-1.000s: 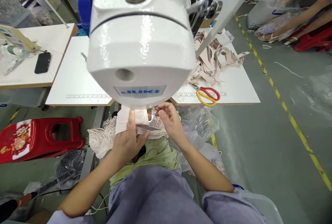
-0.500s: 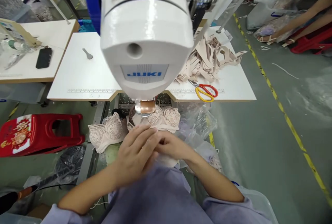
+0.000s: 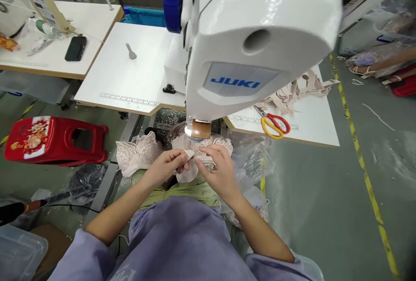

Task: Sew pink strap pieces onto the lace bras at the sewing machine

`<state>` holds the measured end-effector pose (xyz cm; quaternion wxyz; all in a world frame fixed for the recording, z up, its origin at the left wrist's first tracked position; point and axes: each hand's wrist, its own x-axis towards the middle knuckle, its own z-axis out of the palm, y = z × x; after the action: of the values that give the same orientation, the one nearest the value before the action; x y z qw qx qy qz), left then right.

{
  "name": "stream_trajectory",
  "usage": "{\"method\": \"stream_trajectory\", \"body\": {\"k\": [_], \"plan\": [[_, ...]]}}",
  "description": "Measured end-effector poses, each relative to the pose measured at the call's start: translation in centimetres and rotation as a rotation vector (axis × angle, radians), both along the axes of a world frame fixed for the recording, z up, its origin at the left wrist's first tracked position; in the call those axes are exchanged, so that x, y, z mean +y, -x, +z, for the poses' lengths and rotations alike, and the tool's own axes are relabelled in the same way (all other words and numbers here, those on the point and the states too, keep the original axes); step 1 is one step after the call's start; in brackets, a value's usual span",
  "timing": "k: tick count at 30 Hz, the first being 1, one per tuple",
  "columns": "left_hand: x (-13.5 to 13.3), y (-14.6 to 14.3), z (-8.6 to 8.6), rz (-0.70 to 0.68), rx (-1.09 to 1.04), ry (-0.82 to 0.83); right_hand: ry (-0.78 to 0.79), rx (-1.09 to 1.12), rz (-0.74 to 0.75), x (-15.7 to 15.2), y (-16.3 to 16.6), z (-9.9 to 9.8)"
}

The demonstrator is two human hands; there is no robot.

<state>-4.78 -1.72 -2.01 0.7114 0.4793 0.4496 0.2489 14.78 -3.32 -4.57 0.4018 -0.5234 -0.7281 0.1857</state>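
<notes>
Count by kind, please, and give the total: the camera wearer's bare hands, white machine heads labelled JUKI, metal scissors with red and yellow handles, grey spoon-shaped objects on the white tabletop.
Bare hands (left hand, right hand): 2
White JUKI machine head: 1
Red-and-yellow-handled scissors: 1
Grey spoon-shaped object: 1
Total: 5

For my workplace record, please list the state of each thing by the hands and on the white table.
Left bare hand: pinching a small beige fabric piece
Right bare hand: open, beside that piece
Metal scissors with red and yellow handles: flat, handles apart
Grey spoon-shaped tool: lying flat
Beige fabric strips: heaped loosely
White JUKI sewing machine: running or stopped, cannot tell
Beige lace bra at left: lace side up
</notes>
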Motion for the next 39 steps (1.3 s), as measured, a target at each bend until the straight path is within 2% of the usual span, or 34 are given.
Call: {"method": "stream_trajectory", "body": {"k": [4, 8, 11, 15, 18, 20, 21, 23, 26, 27, 29, 31, 34, 37, 39], "plan": [[-0.4, -0.2, 1.1, 0.002, 0.213, -0.228, 0.01, -0.04, 0.036, -0.6, 0.6, 0.1], [-0.6, -0.3, 1.0, -0.003, 0.331, -0.334, -0.031, -0.102, 0.015, -0.7, 1.0, 0.1], [-0.8, -0.4, 0.7, 0.001, 0.352, -0.37, -0.013, -0.096, 0.039, -0.4, 0.8, 0.1], [-0.7, -0.8, 0.7, 0.013, 0.359, -0.372, 0.066, 0.016, 0.053, -0.6, 1.3, -0.2], [-0.4, -1.0, 0.4, 0.067, 0.392, -0.349, 0.003, -0.003, 0.034, -1.3, 1.9, -0.9], [0.0, -0.7, -0.1, 0.071, 0.415, -0.321, -0.02, -0.07, 0.095, -1.0, 1.1, -1.7], [0.3, -0.4, -0.4, 0.054, 0.415, -0.292, -0.017, -0.098, 0.122, -0.4, 0.0, -2.1], [0.8, 0.3, -1.0, 0.013, 0.391, -0.222, 0.006, -0.153, 0.072, 1.7, -4.0, -2.7], [1.1, 1.3, -1.4, 0.035, 0.335, -0.146, 0.085, -0.319, -0.362, 6.1, -12.5, -2.5], [1.0, 1.4, -1.3, 0.056, 0.3, -0.12, 0.163, -0.424, -0.465, 7.6, -15.1, -2.2], [0.7, 1.3, -0.8, 0.087, 0.205, -0.055, 0.368, -0.638, -0.515, 10.0, -19.1, -1.9], [0.4, 1.1, -0.4, 0.105, 0.107, 0.016, 0.467, -0.799, -0.458, 11.2, -21.1, -1.9], [0.2, 0.9, -0.2, 0.152, -0.028, 0.118, 0.488, -0.849, -0.448, 9.7, -21.4, -1.9], [0.1, 1.1, -0.7, 0.223, -0.147, 0.21, 0.474, -0.661, -0.462, 4.8, -19.7, -0.9], [0.0, 1.2, -1.0, 0.261, -0.198, 0.259, 0.458, -0.47, -0.414, 0.7, -17.3, 0.4]]}}
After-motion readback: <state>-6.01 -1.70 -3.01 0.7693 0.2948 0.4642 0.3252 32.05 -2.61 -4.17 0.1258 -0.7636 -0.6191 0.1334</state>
